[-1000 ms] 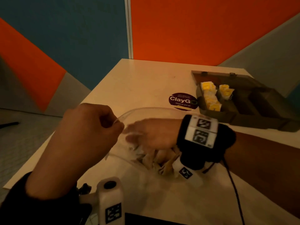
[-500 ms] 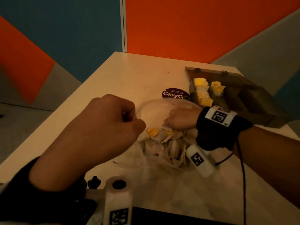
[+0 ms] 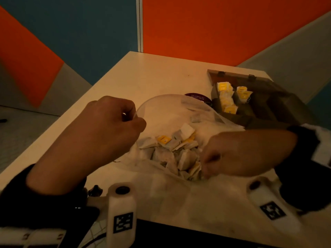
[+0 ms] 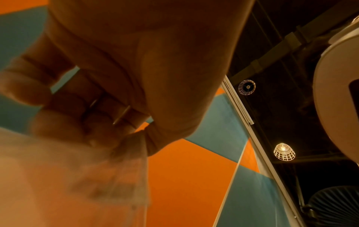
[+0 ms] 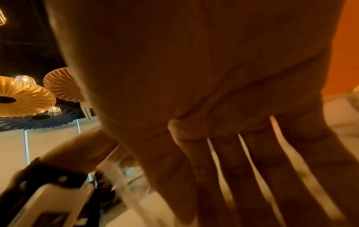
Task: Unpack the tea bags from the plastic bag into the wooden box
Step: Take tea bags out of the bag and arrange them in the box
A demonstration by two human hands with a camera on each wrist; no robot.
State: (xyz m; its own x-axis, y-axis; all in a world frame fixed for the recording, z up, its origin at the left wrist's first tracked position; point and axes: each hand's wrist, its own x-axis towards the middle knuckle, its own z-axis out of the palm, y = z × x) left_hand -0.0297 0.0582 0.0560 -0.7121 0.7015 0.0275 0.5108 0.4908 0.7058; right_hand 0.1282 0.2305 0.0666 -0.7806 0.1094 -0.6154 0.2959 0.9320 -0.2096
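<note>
The left hand [image 3: 100, 133] sits furthest left, raised off the table [image 3: 157, 72], its fingers curled and thumb and forefinger pinching the rim of the clear plastic bag [image 3: 172, 108]. That pinch holds the mouth up as a wide arch that opens toward the right hand. The left wrist view agrees: curled fingers with thin film bunched under them.

Directly right of that hand, and between the two hands, lies the heap of tea bags [image 3: 172, 151], pale sachets with a few yellow tags, resting on the bag's lower sheet on the table. The heap runs roughly from the left hand's knuckles down toward the right hand's fingertips.

The right hand [image 3: 238, 154] comes in from the right with its back up and its fingertips at the near edge of the heap. In the head view they look bent downward; the right wrist view shows four fingers extended with gaps between them, blurred. Whether they have a sachet pinched I cannot tell.

Beyond the right forearm, up and to the right, stands the open wooden box [image 3: 265, 104], with tea bags already in its two leftmost compartments. The right hand is clearly the nearer one to it, so any carry probably goes up and rightward over the bag's far rim.
</note>
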